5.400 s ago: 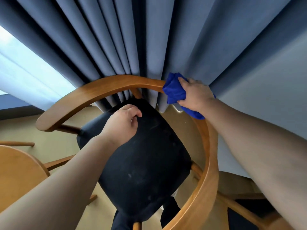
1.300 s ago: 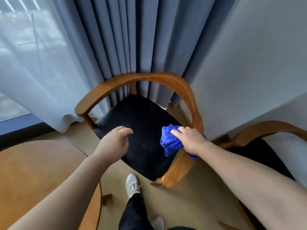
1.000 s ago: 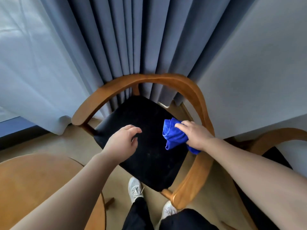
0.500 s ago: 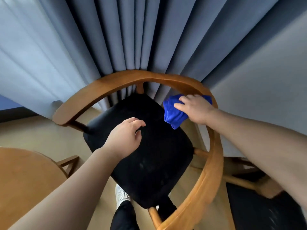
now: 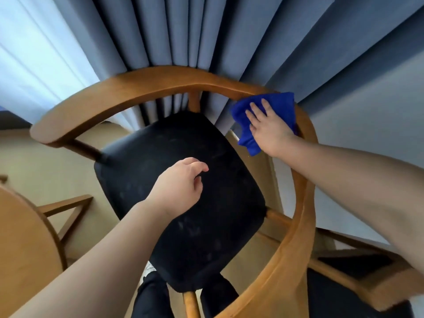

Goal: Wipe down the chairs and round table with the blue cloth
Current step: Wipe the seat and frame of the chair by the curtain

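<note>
A wooden chair (image 5: 142,88) with a curved armrest rail and a black seat (image 5: 220,203) stands below me. My right hand (image 5: 269,127) lies flat on the blue cloth (image 5: 282,104), pressing it onto the rail at its back right bend. My left hand (image 5: 181,187) hovers over the middle of the seat, fingers loosely curled, holding nothing. The round wooden table (image 5: 20,249) shows at the lower left edge.
Grey-blue curtains (image 5: 174,33) hang right behind the chair, with a sheer white curtain (image 5: 34,53) to the left and a wall at the right. A second chair (image 5: 371,278) stands at the lower right. My dark trouser legs are under the seat's front.
My right hand has slid the cloth up the right armrest from near its front end to the back right bend and now lies flatter on it. My view has tilted down closer over the chair.
</note>
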The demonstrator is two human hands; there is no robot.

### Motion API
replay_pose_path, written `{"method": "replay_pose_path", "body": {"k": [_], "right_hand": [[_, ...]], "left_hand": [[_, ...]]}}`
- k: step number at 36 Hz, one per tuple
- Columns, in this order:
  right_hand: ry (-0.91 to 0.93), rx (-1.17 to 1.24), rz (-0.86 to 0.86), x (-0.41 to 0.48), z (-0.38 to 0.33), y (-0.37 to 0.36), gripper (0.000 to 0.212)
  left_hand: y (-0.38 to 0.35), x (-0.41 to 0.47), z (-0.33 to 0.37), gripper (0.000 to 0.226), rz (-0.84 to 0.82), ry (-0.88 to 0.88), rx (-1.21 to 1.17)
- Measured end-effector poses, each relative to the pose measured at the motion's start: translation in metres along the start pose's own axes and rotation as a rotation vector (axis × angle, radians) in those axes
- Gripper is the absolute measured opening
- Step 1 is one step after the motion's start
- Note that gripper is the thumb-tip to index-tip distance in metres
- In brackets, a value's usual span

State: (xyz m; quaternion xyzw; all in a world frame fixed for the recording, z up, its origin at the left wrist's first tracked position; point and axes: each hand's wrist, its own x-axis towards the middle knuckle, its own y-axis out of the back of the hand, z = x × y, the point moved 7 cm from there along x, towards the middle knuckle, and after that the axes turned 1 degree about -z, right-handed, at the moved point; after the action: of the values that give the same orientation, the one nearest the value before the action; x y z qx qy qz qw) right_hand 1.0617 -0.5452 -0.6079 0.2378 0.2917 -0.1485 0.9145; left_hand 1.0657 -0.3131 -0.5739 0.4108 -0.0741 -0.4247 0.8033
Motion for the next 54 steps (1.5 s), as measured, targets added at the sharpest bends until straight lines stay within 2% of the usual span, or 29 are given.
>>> {"method": "replay_pose_path", "body": {"k": [9, 15, 21, 25, 29, 34, 48, 54], "right_hand": [[0.064, -0.052, -0.080, -0.032, -0.020, -0.015, 0.069], [0.088, 0.030, -0.227, -0.061, -0.043, -0.036, 0.072], [0.160, 0.139, -0.391, -0.105, -0.076, -0.049, 0.062], [0.263, 0.180, -0.475, -0.131, -0.092, -0.046, 0.044], [0.305, 0.211, -0.436, -0.140, -0.089, -0.038, 0.032], [0.305, 0.178, -0.406, -0.136, -0.079, -0.034, 0.031], [0.139, 0.037, -0.359, -0.065, -0.019, -0.017, 0.026], [0.063, -0.011, -0.170, -0.029, -0.001, 0.006, 0.037]], "left_hand": [[-0.003, -0.007, 0.000, 0.032, -0.013, -0.018, 0.016], [-0.005, -0.007, 0.006, 0.032, -0.054, -0.031, 0.013], [-0.005, -0.004, 0.023, 0.032, -0.088, -0.073, 0.001], [0.000, 0.003, 0.029, 0.032, -0.082, -0.093, -0.009], [0.001, 0.005, 0.032, 0.032, -0.096, -0.110, -0.007], [0.001, 0.004, 0.029, 0.031, -0.110, -0.108, -0.006], [0.008, 0.006, 0.008, 0.032, -0.058, -0.049, 0.010], [0.018, 0.004, -0.009, 0.032, -0.018, 0.015, 0.023]]}}
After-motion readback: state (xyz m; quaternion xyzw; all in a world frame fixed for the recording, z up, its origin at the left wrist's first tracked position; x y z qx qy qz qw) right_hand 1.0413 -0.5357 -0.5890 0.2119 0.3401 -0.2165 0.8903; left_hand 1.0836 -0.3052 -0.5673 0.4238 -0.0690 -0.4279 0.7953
